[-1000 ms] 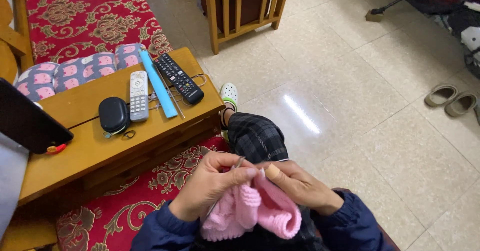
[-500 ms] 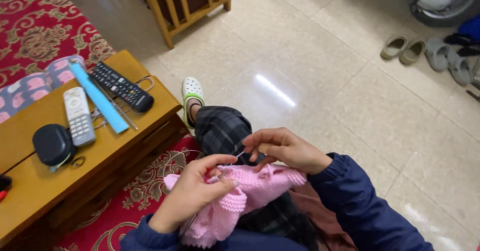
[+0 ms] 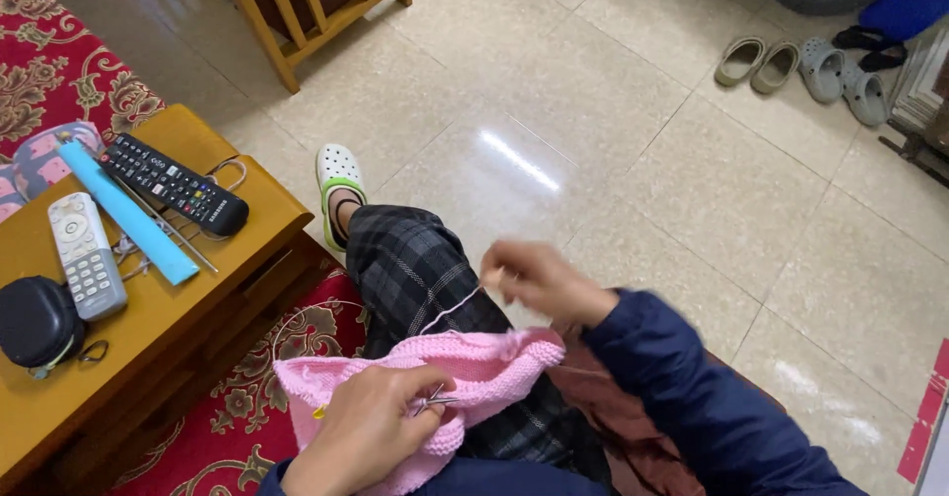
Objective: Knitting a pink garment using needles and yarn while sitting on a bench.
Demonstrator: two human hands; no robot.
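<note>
A pink knitted piece [image 3: 465,372] lies across my lap, over plaid trousers [image 3: 405,269]. My left hand [image 3: 371,427] grips its near edge, with thin metal knitting needles [image 3: 440,399] at the fingers. My right hand [image 3: 539,279] is raised above and to the right of the knitting, blurred, fingers pinched on a strand of pale yarn [image 3: 457,306] that runs down to the pink fabric.
A low wooden table [image 3: 227,249] stands at left with a black remote [image 3: 176,185], a white remote [image 3: 84,254], a blue flat case [image 3: 129,217] and a black pouch [image 3: 38,320]. Red patterned rug below. Wooden chair at the top. Several shoes on tiles at top right.
My right hand has lifted away from the needles, up and to the right, drawing the yarn out. The view has swung right and the knitting now lies flatter across my lap.
</note>
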